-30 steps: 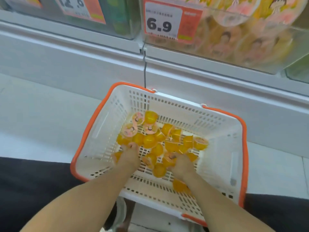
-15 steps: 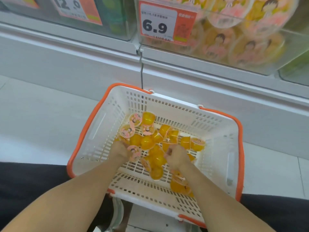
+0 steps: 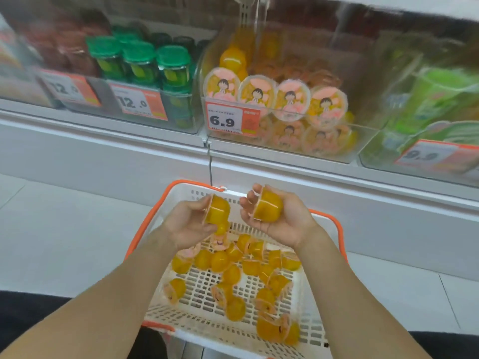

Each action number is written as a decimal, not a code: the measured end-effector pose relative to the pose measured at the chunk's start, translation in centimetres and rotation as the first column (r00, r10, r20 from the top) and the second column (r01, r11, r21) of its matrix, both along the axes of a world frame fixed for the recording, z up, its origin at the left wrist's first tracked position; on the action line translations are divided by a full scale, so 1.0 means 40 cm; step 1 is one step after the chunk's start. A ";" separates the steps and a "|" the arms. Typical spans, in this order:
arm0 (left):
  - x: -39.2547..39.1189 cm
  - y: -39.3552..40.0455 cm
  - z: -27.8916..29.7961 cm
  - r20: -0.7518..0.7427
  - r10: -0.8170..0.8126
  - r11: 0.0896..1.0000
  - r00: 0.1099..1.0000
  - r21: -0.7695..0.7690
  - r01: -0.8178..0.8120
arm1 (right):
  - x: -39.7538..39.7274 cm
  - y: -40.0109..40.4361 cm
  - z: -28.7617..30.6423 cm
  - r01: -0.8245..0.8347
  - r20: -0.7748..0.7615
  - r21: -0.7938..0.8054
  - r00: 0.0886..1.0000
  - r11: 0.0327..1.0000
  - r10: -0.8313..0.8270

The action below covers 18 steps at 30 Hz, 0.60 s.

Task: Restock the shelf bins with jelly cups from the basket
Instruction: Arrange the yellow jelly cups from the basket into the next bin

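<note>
A white basket with an orange rim sits on the floor before me, with several yellow jelly cups loose on its bottom. My left hand is raised above the basket and grips yellow jelly cups. Beside it, my right hand holds a yellow jelly cup in curled fingers. Straight ahead, a clear shelf bin marked 6.9 holds several jelly cups with pink cartoon lids.
Left of that bin stands a clear bin of green-lidded jars priced 12.0. A bin of green packs priced 9.9 is at the right. A white shelf ledge runs below the bins. Pale floor tiles surround the basket.
Both hands have lifted out of the basket with jelly cups in them. My view has tilted up, bringing the shelf bins into sight.
</note>
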<state>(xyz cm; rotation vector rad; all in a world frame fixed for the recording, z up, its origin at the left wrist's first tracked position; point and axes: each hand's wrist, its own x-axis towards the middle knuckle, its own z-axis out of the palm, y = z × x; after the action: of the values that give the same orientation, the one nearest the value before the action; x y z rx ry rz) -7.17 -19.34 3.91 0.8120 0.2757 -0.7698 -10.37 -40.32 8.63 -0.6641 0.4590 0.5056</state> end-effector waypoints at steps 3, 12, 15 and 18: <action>0.040 0.000 0.098 0.088 -0.022 0.995 0.996 0.102 0.013 | 0.001 0.003 0.076 -0.053 -0.091 0.036 0.994 0.998 0.056; 0.073 -0.036 0.420 0.133 -0.545 0.717 0.828 0.585 0.378 | 0.036 -0.020 0.319 0.034 0.100 -0.171 0.995 0.985 -0.017; 0.029 -0.074 0.456 0.105 -0.664 0.536 0.741 0.757 0.373 | 0.021 -0.048 0.322 0.005 0.028 -0.234 1.000 0.972 0.001; -0.018 -0.128 0.456 0.217 -0.635 0.528 0.741 0.823 0.210 | 0.009 -0.063 0.307 -0.066 -0.009 -0.278 0.998 0.958 0.066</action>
<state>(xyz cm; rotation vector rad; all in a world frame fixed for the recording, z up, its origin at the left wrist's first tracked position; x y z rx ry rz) -7.89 -24.46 22.16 1.9371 -0.1254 -0.8867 -10.02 -42.85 20.89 -0.9528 0.5137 0.5081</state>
